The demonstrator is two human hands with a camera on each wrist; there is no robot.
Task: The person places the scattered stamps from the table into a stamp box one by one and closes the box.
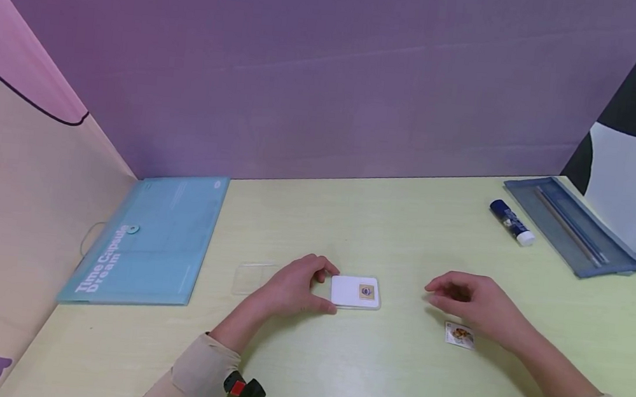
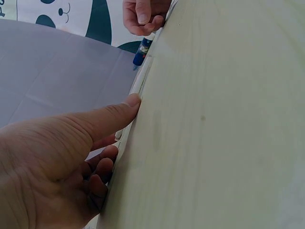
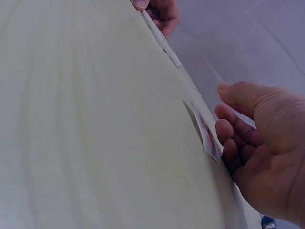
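A small white rounded case [image 1: 346, 292] lies flat on the table, with a tan square sticker [image 1: 367, 292] near its right end. My left hand [image 1: 299, 286] holds the case at its left end, thumb at the near edge and a finger at the far edge; in the left wrist view the thumb [image 2: 116, 114] presses on its side. The right hand [image 1: 477, 303] hovers over the table with loosely curled fingers and nothing visible in them. Just below it lies a small printed picture piece [image 1: 459, 335], which appears tilted up from the surface in the right wrist view.
A clear thin rectangular piece [image 1: 253, 276] lies left of the left hand. Further left is a blue document folder [image 1: 170, 242]. At the back right are a glue stick [image 1: 508, 220] and a blue mesh pouch [image 1: 573, 233]. A purple panel [image 1: 364, 81] stands behind the table.
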